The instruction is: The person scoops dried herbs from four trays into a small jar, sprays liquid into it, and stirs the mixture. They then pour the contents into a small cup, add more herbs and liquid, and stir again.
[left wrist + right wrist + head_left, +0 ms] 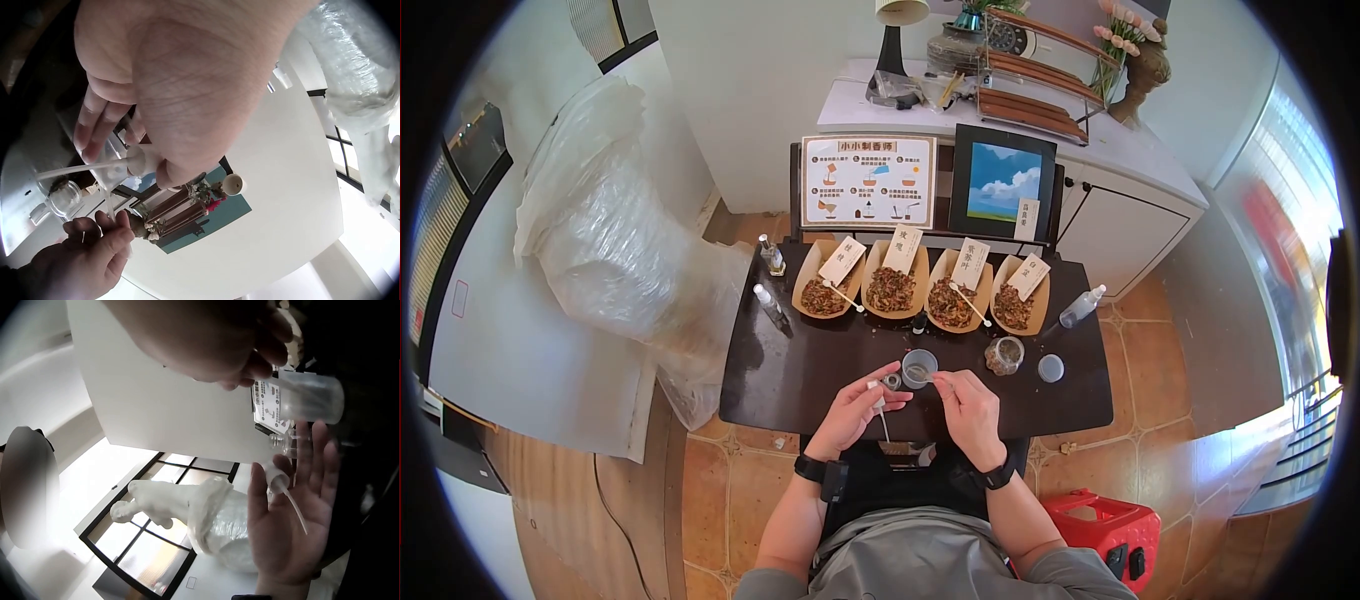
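A white spray pump top with a long thin dip tube is pinched between the thumb and forefinger of my left hand. The other fingers of that hand stretch out beside a small uncapped glass bottle. Just right of the bottle stands a clear plastic cup. My right hand pinches a thin pale stick that reaches into the cup. In the right wrist view the cup appears translucent, with the stick showing through its wall.
Behind the cup, several paper trays hold dried plant bits, with labels and white spoons. Spray bottles stand left, another spray bottle right. A glass jar and round lid sit right of the cup. An instruction board stands behind.
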Tool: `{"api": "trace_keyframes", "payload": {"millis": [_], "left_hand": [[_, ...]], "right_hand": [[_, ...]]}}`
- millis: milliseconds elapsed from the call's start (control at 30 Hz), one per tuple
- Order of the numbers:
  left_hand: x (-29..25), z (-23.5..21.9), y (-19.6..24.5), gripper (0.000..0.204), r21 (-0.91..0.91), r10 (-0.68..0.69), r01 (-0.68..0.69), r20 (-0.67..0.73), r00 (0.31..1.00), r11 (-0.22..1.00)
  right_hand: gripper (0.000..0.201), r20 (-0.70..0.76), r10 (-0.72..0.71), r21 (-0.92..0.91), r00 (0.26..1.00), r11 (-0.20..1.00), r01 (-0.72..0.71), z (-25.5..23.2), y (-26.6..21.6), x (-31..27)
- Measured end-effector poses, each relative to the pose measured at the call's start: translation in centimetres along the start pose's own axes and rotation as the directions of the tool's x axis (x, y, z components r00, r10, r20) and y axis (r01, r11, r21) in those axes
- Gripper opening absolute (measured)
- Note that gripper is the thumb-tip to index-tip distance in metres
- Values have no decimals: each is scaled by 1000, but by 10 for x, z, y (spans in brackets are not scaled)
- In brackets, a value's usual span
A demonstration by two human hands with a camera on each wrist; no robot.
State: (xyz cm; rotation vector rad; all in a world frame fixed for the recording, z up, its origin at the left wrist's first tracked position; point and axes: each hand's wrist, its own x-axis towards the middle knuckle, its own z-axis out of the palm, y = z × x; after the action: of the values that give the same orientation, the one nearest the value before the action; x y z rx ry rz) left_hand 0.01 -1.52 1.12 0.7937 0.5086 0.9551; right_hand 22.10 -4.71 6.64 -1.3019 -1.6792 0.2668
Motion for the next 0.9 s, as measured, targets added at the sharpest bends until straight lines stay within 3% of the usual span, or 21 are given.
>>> {"api": "trace_keyframes", "payload": {"millis": [200,333,500,633,833,900], "left_hand": [[1,-5,-3,49,-9,18,-18,22,1000,1000],[1,-9,-6,41,-17,34,-34,32,999,999],[2,-9,-6,28,-30,40,-39,30,999,999],[2,-12,-8,26,-23,62,-61,44,997,998],[2,-14,-11,26,-14,57,-56,38,998,998],[2,-12,-9,26,-24,48,-47,28,998,999]], "right_hand": [[10,-80,86,109,993,991,-77,-9,-18,5],[11,-94,62,101,994,993,-52,-26,-34,8],[12,-32,-92,211,995,973,96,-29,-50,8],[11,61,-34,229,998,973,19,-22,-50,7],[12,68,-150,154,986,978,139,-12,-37,3],[12,58,-62,181,996,982,51,-13,-42,3]]}}
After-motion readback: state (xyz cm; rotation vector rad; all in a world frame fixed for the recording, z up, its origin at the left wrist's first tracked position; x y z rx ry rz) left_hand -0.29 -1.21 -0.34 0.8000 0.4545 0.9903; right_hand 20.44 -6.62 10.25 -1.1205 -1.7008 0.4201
